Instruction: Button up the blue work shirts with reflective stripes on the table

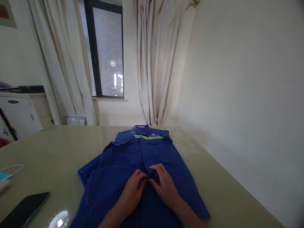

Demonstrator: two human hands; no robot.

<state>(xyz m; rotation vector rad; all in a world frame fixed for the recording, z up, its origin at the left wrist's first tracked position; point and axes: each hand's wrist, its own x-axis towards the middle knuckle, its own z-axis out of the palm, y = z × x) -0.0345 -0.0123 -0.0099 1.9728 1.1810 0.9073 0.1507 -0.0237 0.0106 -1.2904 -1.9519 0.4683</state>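
Observation:
A blue work shirt (166, 161) lies front up, its collar at the far end, with yellow-green stripes and white lettering across the chest. Dark buttons run down its front placket. My left hand (134, 190) pinches the placket at mid-shirt, thumb and fingers together on the cloth edge. Just right of it, my right hand (165, 186) is curled at the same spot, its thumb against the placket and its index finger arched above. The button between my fingertips is mostly hidden. One sleeve (90, 167) sticks out to the left.
The shirt rests on a glossy greenish-beige table (59, 148). A black phone (25, 209), a round shiny object (59, 219) and a blue mask (5, 175) lie at left. A white wall (249, 110) borders the right; curtains (156, 63) hang beyond the far edge.

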